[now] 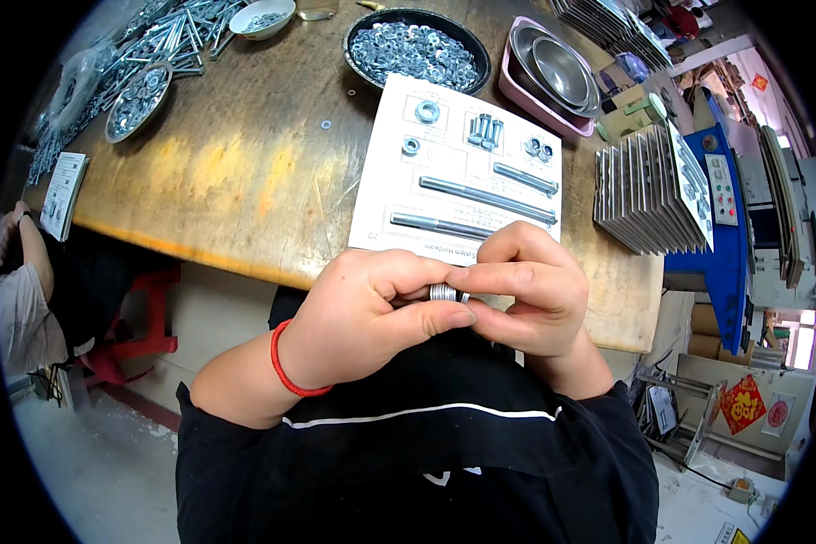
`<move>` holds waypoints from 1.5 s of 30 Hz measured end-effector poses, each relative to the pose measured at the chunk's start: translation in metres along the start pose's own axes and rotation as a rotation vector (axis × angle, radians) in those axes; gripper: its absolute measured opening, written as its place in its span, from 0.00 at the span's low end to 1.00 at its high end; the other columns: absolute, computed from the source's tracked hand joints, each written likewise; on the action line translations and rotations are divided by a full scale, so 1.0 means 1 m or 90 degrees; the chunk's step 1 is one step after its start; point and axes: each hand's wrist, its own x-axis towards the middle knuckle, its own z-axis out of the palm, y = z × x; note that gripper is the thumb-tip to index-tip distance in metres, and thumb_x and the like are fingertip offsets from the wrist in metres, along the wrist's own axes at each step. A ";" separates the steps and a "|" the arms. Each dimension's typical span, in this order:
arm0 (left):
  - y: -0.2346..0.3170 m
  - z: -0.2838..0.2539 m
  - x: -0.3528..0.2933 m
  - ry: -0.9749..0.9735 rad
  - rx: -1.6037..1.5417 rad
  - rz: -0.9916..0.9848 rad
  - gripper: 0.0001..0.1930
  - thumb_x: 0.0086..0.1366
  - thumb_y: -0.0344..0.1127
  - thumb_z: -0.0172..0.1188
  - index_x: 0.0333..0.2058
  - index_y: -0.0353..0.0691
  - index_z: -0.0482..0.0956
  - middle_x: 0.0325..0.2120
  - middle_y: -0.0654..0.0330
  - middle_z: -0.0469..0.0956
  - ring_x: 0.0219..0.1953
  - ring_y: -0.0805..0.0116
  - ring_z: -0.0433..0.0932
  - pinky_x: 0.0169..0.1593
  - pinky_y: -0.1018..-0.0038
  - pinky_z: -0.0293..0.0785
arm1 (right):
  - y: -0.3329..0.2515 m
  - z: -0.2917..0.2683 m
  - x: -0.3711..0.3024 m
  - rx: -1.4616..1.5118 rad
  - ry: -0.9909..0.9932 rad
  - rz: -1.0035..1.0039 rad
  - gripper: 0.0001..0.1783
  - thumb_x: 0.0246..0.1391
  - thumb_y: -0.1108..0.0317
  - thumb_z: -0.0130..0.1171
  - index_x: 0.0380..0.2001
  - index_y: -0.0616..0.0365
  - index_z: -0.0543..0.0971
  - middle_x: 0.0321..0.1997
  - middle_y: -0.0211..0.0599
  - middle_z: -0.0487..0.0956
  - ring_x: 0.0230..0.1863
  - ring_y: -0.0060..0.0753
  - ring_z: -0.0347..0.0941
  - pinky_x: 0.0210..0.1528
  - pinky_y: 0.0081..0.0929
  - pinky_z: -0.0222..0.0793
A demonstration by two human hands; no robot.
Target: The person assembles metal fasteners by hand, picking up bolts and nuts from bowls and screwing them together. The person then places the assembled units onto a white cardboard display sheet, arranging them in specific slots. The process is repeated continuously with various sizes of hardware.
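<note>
My left hand [372, 295], with a red cord on its wrist, is closed around a short stack of silvery washers [442, 292]. From the other side my right hand [539, 290] pinches at the stack's right end, thumb and forefinger touching the metal rings there. Both hands meet just past the table's front edge, in front of my body. Beyond them lies a white printed card [376, 181] with pictures of washers, nuts and long bolts on it. A black pan [349, 68] heaped with loose washers [412, 53] stands behind the card.
Long bolts [168, 41] lie piled at the far left near a metal bowl [118, 127] of small parts and a white bowl [261, 32]. A pink basin [517, 86] holds metal bowls. Upright stacked cards [639, 195] stand right. Another person [32, 299] sits left.
</note>
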 end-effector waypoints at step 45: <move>-0.015 -0.019 0.003 0.081 -0.009 0.109 0.12 0.59 0.32 0.65 0.41 0.34 0.82 0.25 0.62 0.80 0.26 0.81 0.74 0.30 0.82 0.70 | 0.002 0.006 0.042 -0.056 -0.097 -0.016 0.18 0.34 0.80 0.68 0.34 0.60 0.82 0.27 0.35 0.74 0.26 0.30 0.72 0.25 0.23 0.67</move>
